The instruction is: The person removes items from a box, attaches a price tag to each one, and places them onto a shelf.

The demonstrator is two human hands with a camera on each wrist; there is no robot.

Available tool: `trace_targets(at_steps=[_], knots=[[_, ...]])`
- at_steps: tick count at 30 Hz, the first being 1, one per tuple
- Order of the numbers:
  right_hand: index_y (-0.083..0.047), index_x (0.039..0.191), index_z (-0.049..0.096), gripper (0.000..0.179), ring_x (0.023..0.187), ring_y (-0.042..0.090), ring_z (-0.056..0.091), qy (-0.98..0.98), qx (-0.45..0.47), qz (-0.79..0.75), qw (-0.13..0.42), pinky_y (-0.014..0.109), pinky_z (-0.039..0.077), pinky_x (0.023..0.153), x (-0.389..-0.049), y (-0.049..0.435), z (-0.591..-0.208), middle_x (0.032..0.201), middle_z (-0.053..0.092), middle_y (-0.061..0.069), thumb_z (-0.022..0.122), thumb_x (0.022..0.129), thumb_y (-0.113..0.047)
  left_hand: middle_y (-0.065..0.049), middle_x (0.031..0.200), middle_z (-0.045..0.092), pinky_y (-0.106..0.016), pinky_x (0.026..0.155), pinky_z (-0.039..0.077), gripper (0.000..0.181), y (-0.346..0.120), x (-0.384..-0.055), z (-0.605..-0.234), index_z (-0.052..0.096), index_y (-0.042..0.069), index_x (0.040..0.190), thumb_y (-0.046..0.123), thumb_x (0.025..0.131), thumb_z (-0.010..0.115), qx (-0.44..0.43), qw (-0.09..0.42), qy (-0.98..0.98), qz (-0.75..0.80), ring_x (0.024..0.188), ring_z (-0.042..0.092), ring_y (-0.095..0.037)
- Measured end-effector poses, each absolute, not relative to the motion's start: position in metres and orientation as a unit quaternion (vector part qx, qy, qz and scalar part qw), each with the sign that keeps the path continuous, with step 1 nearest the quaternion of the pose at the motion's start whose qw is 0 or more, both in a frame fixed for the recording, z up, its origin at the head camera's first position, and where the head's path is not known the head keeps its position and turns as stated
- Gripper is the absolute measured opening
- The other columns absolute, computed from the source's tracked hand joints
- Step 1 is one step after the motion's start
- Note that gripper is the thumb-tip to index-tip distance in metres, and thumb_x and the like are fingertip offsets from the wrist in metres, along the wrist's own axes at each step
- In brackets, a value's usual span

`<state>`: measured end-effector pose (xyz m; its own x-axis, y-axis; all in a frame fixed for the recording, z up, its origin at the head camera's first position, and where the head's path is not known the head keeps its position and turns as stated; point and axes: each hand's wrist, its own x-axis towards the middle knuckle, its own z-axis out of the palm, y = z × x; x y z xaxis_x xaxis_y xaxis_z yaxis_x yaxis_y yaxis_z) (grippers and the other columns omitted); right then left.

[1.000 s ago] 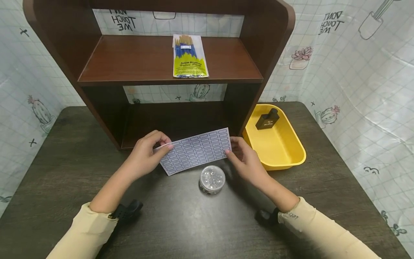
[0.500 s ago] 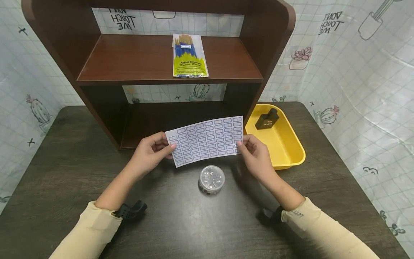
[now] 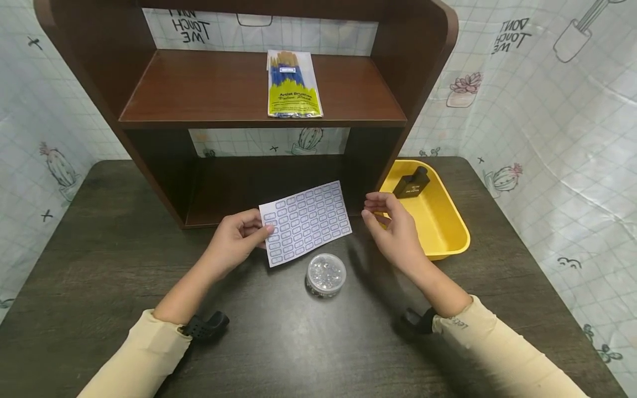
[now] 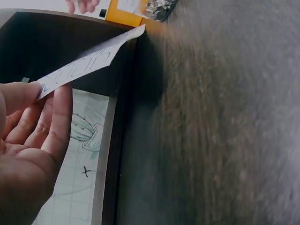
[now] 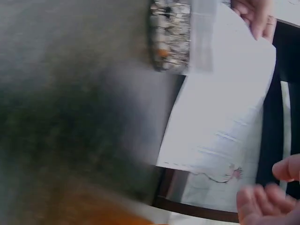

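My left hand [image 3: 239, 236] pinches the left edge of a white sheet of blue-framed label stickers [image 3: 306, 224] between thumb and fingers. The sheet slants upward to the right, and its far end bends a little in the left wrist view. To the right of the sheet, my right hand [image 3: 390, 225] is apart from it, fingers loosely bent with nothing between them. Just below the sheet, a round clear jar [image 3: 325, 275] with silvery bits inside stands on the dark table. In the right wrist view the jar [image 5: 176, 35] overlaps the sheet [image 5: 220, 89].
A dark brown two-level shelf [image 3: 149, 99] stands behind the hands. On its upper board lies a pack of artist brushes [image 3: 294, 91] bearing a small label. At the right, a yellow tray [image 3: 438, 226] holds a black bottle [image 3: 412, 183]. Patterned cloth surrounds the table [image 3: 308, 348].
Both hands held the sheet and raised it to the right. Now the right hand has let go, and the sheet's right end has swung left and down while the left hand keeps its grip.
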<state>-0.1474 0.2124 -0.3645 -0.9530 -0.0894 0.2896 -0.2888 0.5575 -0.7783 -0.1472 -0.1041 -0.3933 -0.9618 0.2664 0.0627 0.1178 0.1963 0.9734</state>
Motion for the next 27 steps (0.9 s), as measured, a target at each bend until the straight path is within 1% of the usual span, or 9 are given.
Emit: trace_targets(at_steps=[3,5,7,11,13,14,17,20,27], knots=[[0.002,0.118,0.068,0.021,0.097,0.018,0.069,-0.864,0.153,0.466,0.116,0.020,0.059,0.087,-0.146,0.205,-0.360,0.112,0.074,0.019,0.069,0.098,-0.003,-0.026,0.106,0.074,-0.036,0.074,0.065,0.020,-0.101,-0.146,-0.391,0.068,-0.007,0.118,0.003,0.100,0.067,0.137,0.052,0.770,0.621,0.082,0.073,-0.006],[0.001,0.113,0.072,0.017,0.091,0.013,0.067,-0.855,0.198,0.463,0.126,0.014,0.056,0.079,-0.142,0.198,-0.358,0.107,0.076,0.016,0.071,0.097,-0.002,-0.025,0.103,0.074,-0.037,0.073,0.065,0.017,-0.097,-0.145,-0.389,0.069,-0.006,0.114,0.002,0.099,0.068,0.148,0.040,0.772,0.617,0.080,0.072,-0.007],[0.002,0.110,0.073,0.016,0.090,0.012,0.067,-0.846,0.244,0.451,0.142,0.014,0.057,0.078,-0.138,0.190,-0.357,0.104,0.076,0.014,0.073,0.095,0.000,-0.022,0.100,0.075,-0.035,0.071,0.064,0.014,-0.093,-0.144,-0.387,0.070,-0.004,0.111,0.003,0.099,0.069,0.160,0.021,0.780,0.604,0.078,0.070,-0.009],[0.002,0.107,0.074,0.016,0.093,0.017,0.071,-0.835,0.310,0.419,0.178,0.022,0.061,0.081,-0.132,0.179,-0.357,0.103,0.076,0.012,0.075,0.091,0.004,-0.013,0.089,0.073,-0.026,0.066,0.055,0.003,-0.085,-0.140,-0.384,0.068,0.002,0.098,0.004,0.098,0.070,0.191,-0.018,0.807,0.559,0.073,0.062,-0.012],[0.001,0.108,0.074,0.018,0.095,0.019,0.071,-0.831,0.329,0.407,0.189,0.026,0.062,0.083,-0.130,0.174,-0.357,0.104,0.075,0.011,0.076,0.091,0.003,-0.010,0.086,0.073,-0.024,0.065,0.052,0.005,-0.081,-0.137,-0.382,0.067,0.004,0.095,0.005,0.098,0.071,0.209,-0.033,0.816,0.538,0.072,0.060,-0.013],[0.001,0.109,0.074,0.019,0.095,0.020,0.071,-0.828,0.336,0.406,0.191,0.029,0.062,0.083,-0.129,0.172,-0.357,0.105,0.075,0.012,0.076,0.091,0.003,-0.009,0.086,0.073,-0.024,0.066,0.053,0.006,-0.079,-0.136,-0.381,0.066,0.004,0.094,0.005,0.098,0.071,0.218,-0.037,0.817,0.532,0.073,0.060,-0.013],[0.000,0.114,0.073,0.024,0.096,0.021,0.073,-0.824,0.348,0.402,0.195,0.033,0.064,0.081,-0.128,0.166,-0.358,0.107,0.074,0.011,0.077,0.091,0.001,-0.008,0.088,0.074,-0.025,0.068,0.056,0.002,-0.074,-0.132,-0.378,0.068,0.004,0.098,0.005,0.098,0.070,0.241,-0.044,0.817,0.523,0.076,0.062,-0.012],[0.000,0.116,0.073,0.026,0.096,0.022,0.074,-0.822,0.348,0.405,0.199,0.034,0.064,0.078,-0.125,0.160,-0.358,0.109,0.074,0.011,0.078,0.090,0.000,-0.007,0.090,0.075,-0.027,0.068,0.057,0.004,-0.070,-0.129,-0.375,0.070,0.004,0.102,0.006,0.099,0.069,0.260,-0.053,0.817,0.512,0.078,0.062,-0.012],[-0.001,0.111,0.074,0.023,0.095,0.021,0.073,-0.813,0.351,0.416,0.208,0.032,0.063,0.079,-0.123,0.155,-0.361,0.107,0.074,0.010,0.079,0.089,0.002,-0.008,0.096,0.075,-0.028,0.071,0.059,0.013,-0.064,-0.122,-0.372,0.075,0.004,0.110,0.003,0.098,0.070,0.291,-0.080,0.817,0.491,0.083,0.065,-0.014]])
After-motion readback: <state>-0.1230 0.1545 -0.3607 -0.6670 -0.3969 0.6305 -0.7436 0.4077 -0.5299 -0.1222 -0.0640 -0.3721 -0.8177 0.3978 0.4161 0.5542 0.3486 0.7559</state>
